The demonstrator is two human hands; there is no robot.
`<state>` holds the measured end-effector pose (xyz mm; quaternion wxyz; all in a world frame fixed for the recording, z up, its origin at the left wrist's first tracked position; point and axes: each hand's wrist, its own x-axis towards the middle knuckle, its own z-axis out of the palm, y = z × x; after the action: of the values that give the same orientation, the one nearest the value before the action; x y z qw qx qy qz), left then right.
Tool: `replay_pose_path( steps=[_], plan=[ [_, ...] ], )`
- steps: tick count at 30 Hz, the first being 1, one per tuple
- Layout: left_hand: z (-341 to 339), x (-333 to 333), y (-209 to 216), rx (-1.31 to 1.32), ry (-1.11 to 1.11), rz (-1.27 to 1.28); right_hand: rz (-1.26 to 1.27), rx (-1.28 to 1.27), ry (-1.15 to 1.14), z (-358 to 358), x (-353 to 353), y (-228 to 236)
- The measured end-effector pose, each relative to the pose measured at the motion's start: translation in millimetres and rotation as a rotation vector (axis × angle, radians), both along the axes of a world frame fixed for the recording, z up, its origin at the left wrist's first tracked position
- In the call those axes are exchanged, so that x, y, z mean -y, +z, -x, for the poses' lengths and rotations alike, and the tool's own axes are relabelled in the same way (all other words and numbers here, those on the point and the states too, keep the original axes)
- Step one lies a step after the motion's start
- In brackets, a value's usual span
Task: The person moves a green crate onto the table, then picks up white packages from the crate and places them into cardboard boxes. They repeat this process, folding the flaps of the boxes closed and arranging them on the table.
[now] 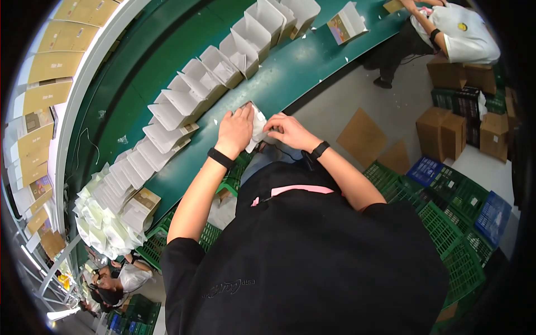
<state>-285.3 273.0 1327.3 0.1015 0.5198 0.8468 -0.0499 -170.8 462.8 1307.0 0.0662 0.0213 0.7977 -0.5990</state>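
Note:
At the near edge of the green bench (220, 110), my two hands are around a small white packet or carton (258, 127); they cover part of it, and its exact kind is hard to make out. My left hand (237, 130) presses against its left side, fingers together and wrapped over it. On the other side, my right hand (289, 133) has its thumb and fingers bent in a pinch at the white edge. Close beyond my left hand runs a row of open white-lined cartons (202, 78), their flaps standing up.
White-green bags (106, 218) are heaped at the bench's left end. A lone open carton (347, 25) stands farther along, near a co-worker (460, 33). Green crates (446, 226) and brown boxes (438, 131) occupy the floor at right. Flat cardboard (360, 135) lies behind the bench.

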Motion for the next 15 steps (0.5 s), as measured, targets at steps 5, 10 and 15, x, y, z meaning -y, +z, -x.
replay_pose_path(
  steps=[5, 10, 15],
  plan=[
    [2, -5, 7, 0.077, 0.033, 0.036, -0.169, 0.069, 0.132, 16, 14, 10],
    [-5, -11, 8, 0.117, 0.086, 0.067, -0.262, 0.106, 0.105, 8, 6, 10],
    [-7, -15, 19, 0.152, 0.135, 0.033, -0.18, 0.051, 0.178, 1, -18, 17]
  ],
)
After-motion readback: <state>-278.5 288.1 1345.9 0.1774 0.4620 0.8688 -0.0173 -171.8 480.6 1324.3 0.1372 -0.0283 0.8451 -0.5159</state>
